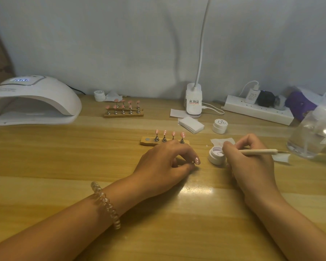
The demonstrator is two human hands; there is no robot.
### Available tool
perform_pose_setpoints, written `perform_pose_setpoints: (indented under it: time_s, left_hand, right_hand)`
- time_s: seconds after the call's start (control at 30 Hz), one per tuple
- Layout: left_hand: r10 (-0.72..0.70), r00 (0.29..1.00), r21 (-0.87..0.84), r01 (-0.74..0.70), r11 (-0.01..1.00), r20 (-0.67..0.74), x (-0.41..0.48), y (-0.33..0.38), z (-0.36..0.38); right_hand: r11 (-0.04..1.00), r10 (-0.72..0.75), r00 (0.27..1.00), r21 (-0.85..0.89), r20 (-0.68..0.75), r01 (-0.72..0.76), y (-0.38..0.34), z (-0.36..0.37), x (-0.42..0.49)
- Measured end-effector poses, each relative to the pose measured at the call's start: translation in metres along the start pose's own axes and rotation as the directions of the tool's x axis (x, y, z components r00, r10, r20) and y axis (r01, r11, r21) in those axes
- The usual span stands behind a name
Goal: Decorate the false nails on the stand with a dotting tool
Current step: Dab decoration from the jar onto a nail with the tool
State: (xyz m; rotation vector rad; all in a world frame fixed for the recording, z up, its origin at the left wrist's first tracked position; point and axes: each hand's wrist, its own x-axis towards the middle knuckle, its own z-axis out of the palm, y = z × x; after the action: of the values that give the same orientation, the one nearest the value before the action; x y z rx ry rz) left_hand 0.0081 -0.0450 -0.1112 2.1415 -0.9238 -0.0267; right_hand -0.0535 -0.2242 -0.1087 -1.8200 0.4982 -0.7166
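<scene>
A wooden stand (145,141) at the table's middle carries several pink false nails (165,133) with white dots on metal holders; one magnet spot at its left end is bare. My left hand (164,162) rests just in front of the stand and pinches one pink dotted nail (197,160) between its fingertips. My right hand (248,162) grips a wooden dotting tool (260,152), its front end hidden behind my fingers over a small open white jar (214,157) of pale gel.
A second stand with pink nails (123,110) and a small jar (99,95) sit at the back. A UV lamp (32,99) stands far left. A lamp base (193,102), wipes (191,125), a closed jar (220,126), a power strip (256,110) and a clear container (312,132) crowd the right.
</scene>
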Motion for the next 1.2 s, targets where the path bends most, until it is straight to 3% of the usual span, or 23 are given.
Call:
perform_pose_setpoints:
  time_s: [0.57, 0.8, 0.9, 1.1, 1.2]
  left_hand:
    - [0.015, 1.000, 0.017, -0.015, 1.000, 0.002, 0.001, 0.000, 0.001]
    - [0.028, 1.000, 0.026, -0.028, 0.999, -0.002, 0.001, -0.001, 0.001]
    - [0.030, 1.000, 0.012, -0.030, 0.999, -0.005, 0.001, -0.001, 0.001]
    - [0.050, 0.999, -0.003, -0.050, 0.999, -0.018, 0.002, -0.002, 0.001]
    - [0.055, 0.998, -0.010, -0.055, 0.998, -0.018, 0.002, -0.001, 0.001]
  right_hand:
    - [1.000, -0.007, 1.000, -0.002, 0.013, 0.007, -0.002, -0.001, -0.001]
    - [0.968, 0.078, 0.996, 0.244, -0.045, -0.065, -0.013, -0.005, -0.008]
    - [0.929, 0.120, 0.992, 0.348, 0.033, -0.124, -0.017, 0.000, -0.016]
    - [0.980, 0.020, 0.980, 0.192, 0.198, -0.059, -0.019, 0.009, -0.027]
    - [0.978, 0.007, 0.977, 0.201, 0.214, -0.052, -0.019, 0.009, -0.027]
